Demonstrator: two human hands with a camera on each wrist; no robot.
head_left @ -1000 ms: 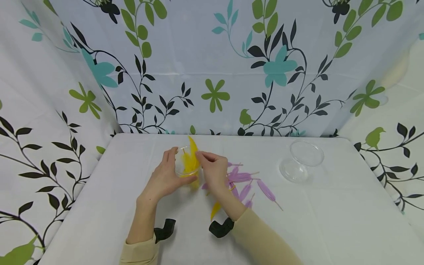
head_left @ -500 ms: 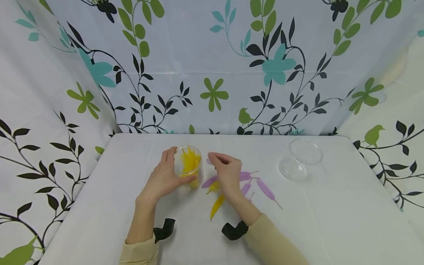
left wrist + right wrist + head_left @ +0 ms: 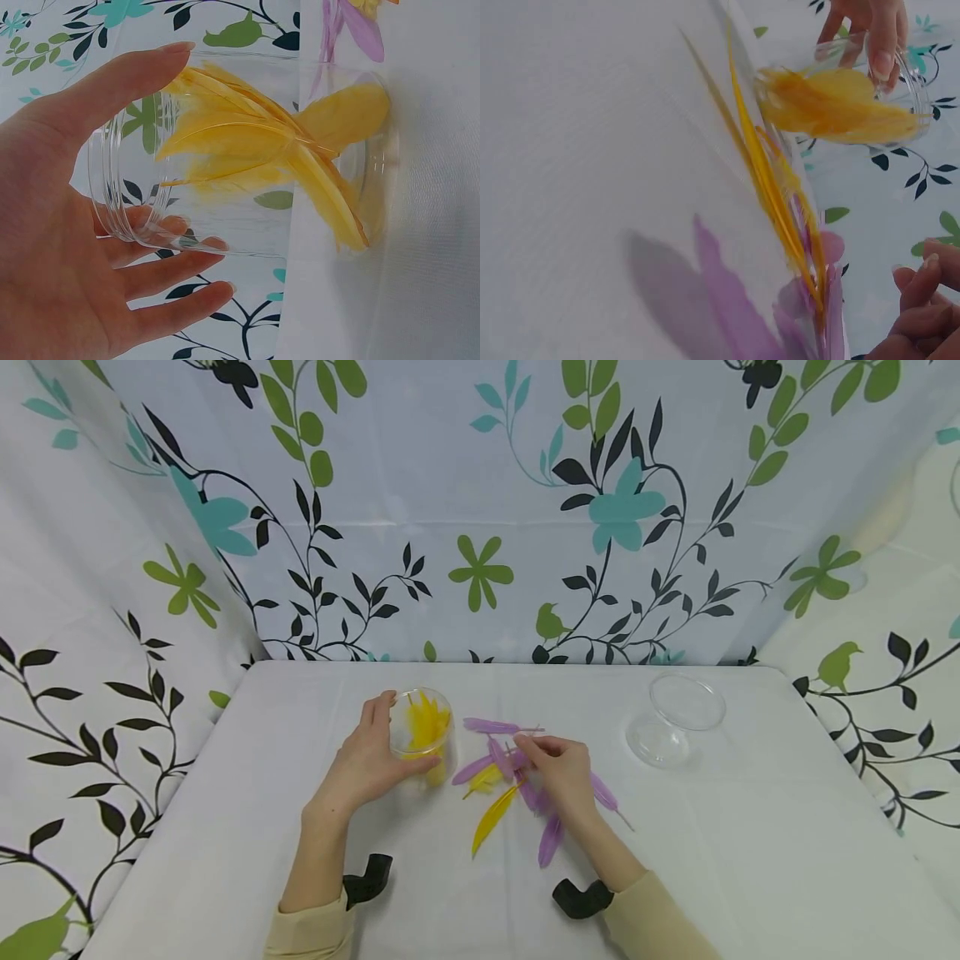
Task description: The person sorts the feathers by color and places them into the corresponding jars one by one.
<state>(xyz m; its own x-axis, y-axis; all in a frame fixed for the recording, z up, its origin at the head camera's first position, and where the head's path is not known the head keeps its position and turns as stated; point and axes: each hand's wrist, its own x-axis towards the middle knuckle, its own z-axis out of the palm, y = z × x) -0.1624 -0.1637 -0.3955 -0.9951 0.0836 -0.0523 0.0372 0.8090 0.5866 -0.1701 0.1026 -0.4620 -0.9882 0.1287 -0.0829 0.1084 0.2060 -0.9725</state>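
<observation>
My left hand (image 3: 367, 764) grips the upright clear jar (image 3: 247, 225), thumb and fingers on opposite sides, presumably to steady it; yellow feathers (image 3: 427, 722) fill part of it. My right hand (image 3: 564, 772) curls over loose purple feathers (image 3: 551, 842); whether it pinches one, I cannot tell. To its right stands a second jar (image 3: 675, 727).

Diffuse light, soft shadows, dimmer wrist views
</observation>
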